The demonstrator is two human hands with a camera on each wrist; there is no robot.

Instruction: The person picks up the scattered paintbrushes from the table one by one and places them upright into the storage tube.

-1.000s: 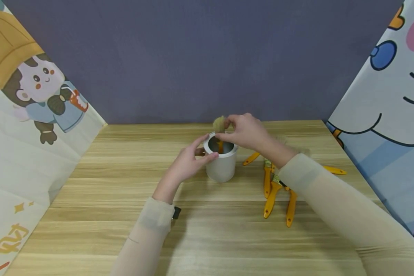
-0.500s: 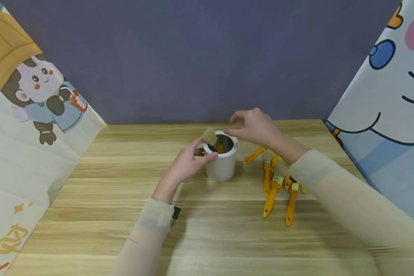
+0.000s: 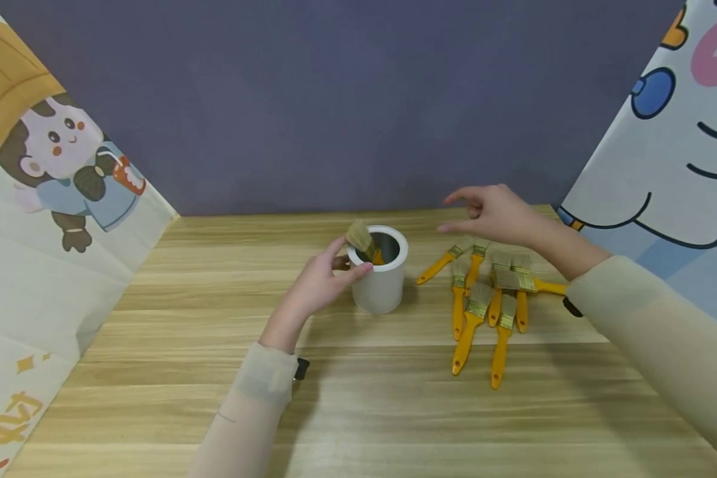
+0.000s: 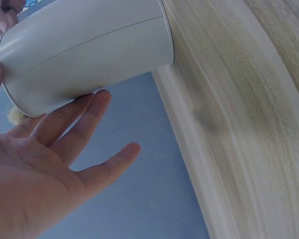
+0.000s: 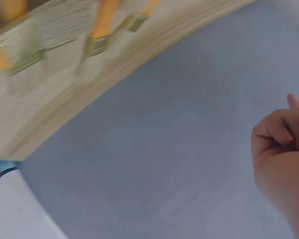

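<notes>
A white cylindrical pot (image 3: 379, 291) stands upright on the table. My left hand (image 3: 317, 282) grips it from the left, thumb at the near rim and fingers round the far side; in the left wrist view those fingertips lie against the pot's wall (image 4: 89, 55). One paintbrush (image 3: 361, 238) leans inside, pale bristles up over the left rim, its lower handle hidden. Holding nothing, my right hand (image 3: 498, 214) hovers behind the heap of paintbrushes, thumb and forefinger spread apart. Several yellow-handled paintbrushes (image 3: 467, 338) lie there, some overlapping.
The wooden table (image 3: 173, 372) meets a dark blue-grey backdrop (image 3: 311, 113) at its far edge. Printed cartoon sheets stand at the left (image 3: 48, 219) and right (image 3: 651, 179). My right forearm passes over the table's right side.
My right hand let go of the paintbrush in the pot and moved right, over the loose brushes. That brush tipped left against the rim. My left hand stayed on the pot.
</notes>
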